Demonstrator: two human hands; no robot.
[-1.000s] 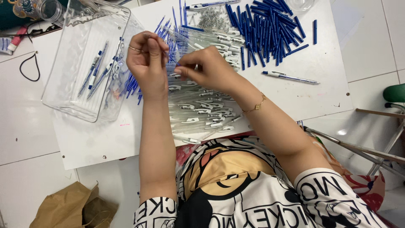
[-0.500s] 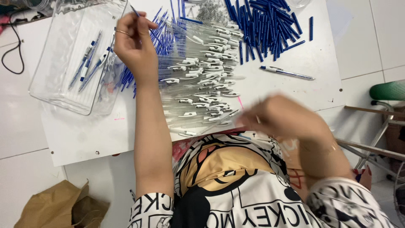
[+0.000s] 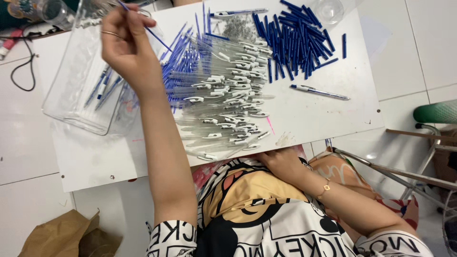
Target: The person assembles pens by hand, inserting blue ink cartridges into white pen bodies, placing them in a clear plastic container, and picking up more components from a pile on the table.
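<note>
Head view: the left hand [image 3: 126,45] is raised over the far left part of the white board [image 3: 328,119]. Its fingers are pinched together on a thin blue refill [image 3: 157,37], which points to the right and a little down, above the left edge of the heap of clear barrels [image 3: 223,107]. Under this hand, on the left, stands a clear tray [image 3: 71,90] with a few finished pens lying inside. The right hand [image 3: 283,162] is low, at the near edge of the board and against the person's lap; its fingers are hidden by the edge, so I cannot tell whether it is closed or holds anything. On the far right lies a pile of blue caps [image 3: 295,40], and near it one finished pen [image 3: 320,92] lies alone. More blue refills [image 3: 183,59] lie fanned out between the tray and the barrels.

The refill is thin and held only at one end, so I think it could slip from the pinch or bend. The barrels reach the near edge, so a push of the arm could roll some off.
</note>
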